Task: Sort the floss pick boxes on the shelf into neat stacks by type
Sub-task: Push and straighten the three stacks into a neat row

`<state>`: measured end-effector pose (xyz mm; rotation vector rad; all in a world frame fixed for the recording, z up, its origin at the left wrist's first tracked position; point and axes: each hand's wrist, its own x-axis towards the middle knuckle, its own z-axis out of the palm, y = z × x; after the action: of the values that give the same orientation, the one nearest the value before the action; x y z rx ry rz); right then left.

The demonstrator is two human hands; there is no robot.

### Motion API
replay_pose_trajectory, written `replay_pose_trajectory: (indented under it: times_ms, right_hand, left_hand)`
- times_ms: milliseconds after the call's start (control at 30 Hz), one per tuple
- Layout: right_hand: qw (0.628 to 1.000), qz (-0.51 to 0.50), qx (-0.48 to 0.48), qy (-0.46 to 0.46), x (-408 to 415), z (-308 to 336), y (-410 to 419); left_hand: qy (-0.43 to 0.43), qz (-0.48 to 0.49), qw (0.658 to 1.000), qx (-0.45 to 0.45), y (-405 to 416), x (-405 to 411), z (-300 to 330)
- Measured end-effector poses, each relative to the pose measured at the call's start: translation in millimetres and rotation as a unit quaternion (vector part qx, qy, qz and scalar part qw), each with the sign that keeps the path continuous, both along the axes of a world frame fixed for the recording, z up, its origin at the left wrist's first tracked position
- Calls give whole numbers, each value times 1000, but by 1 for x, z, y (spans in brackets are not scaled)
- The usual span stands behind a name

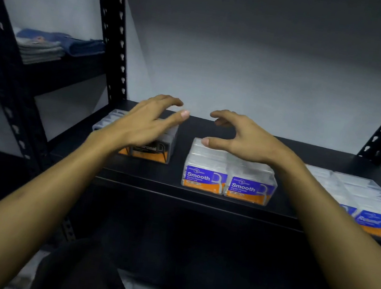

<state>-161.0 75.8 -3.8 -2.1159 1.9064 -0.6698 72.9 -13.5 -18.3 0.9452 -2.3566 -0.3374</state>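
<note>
The head view looks down at a black metal shelf board carried by black perforated uprights, with a pale wall behind it. Three groups of floss pick boxes sit along the front of the board. At the left stands a clear plastic box with a dark, blurred label and an orange band, with more clear boxes just behind it to the left. In the middle two clear plastic boxes with blue-and-orange "Smooth" labels stand side by side, touching, faces toward the camera. At the far right lies another group of clear boxes with blue-and-orange labels, their print too blurred to read. The left hand hovers over the dark-labelled box, fingers spread and loosely bent, holding nothing; whether its palm touches the box top cannot be told. The right hand is above the back of the "Smooth" pair, thumb and fingers apart in a wide curve, grasping nothing. The two hands are near each other, fingertips apart. On a neighbouring shelf at upper left lie folded cloths in blue and grey. At the bottom edge is a dark cloth shape.
</note>
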Motion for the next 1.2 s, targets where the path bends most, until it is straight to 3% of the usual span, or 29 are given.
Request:
replay_pose_trajectory:
  times_ms: [133,233,333,467,600,900,1200]
  right_hand:
    - [999,24,21,11,42,-6,-30]
    - [1000,9,25,-3,71,-10,-49]
    - [994,-68,20,-81,96,-9,-66]
    - [973,-151,41,-172,120,-8,-83]
    - [968,-177,49,-172,138,-22,-89]
    - [949,-261,-40,-174,161,-51,-85]
    - [956,-263,-34,-124,166,-53,-80]
  left_hand:
    - [-34,65,997,-2,-33,50,-3]
    - [-10,120,992,24,-51,78,-11]
    - [80,174,974,122,-65,95,-22]
    - [265,170,909,271,-77,95,-36]
    - [314,160,872,341,-76,84,-42]
    - [274,135,903,302,-73,79,-51]
    - [212,139,926,279,-72,87,-49]
